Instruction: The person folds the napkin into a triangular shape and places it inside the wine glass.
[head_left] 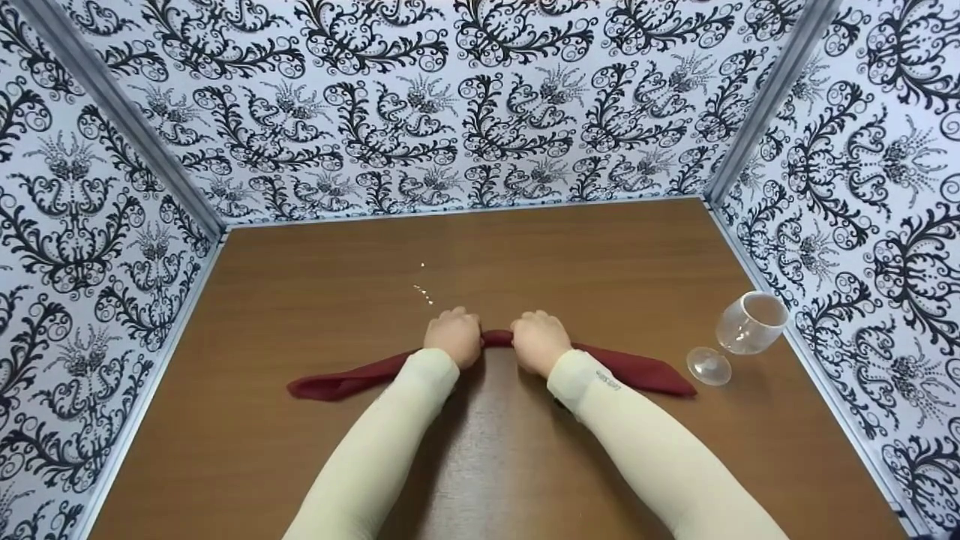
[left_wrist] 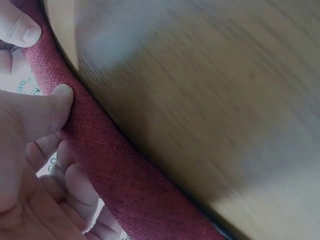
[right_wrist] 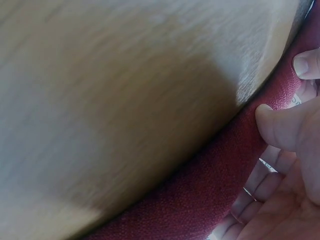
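Note:
A dark red cloth napkin [head_left: 637, 369], gathered into a long narrow strip, stretches from left to right across the wooden table. My left hand [head_left: 454, 337] grips it just left of its middle, and in the left wrist view the thumb presses on the red cloth [left_wrist: 115, 160] with the fingers curled behind. On the other side of the middle my right hand [head_left: 540, 342] pinches the same strip, its thumb on the cloth [right_wrist: 215, 170] in the right wrist view. A short band of cloth shows between the two fists. Both ends spread wider on the table.
To the right a clear stemmed glass [head_left: 750, 324] stands on its round foot, near the right end of the napkin. Several tiny white specks [head_left: 424, 292] lie on the table [head_left: 315, 285] beyond my left hand. Black-and-white patterned walls [head_left: 390, 112] enclose the back and sides.

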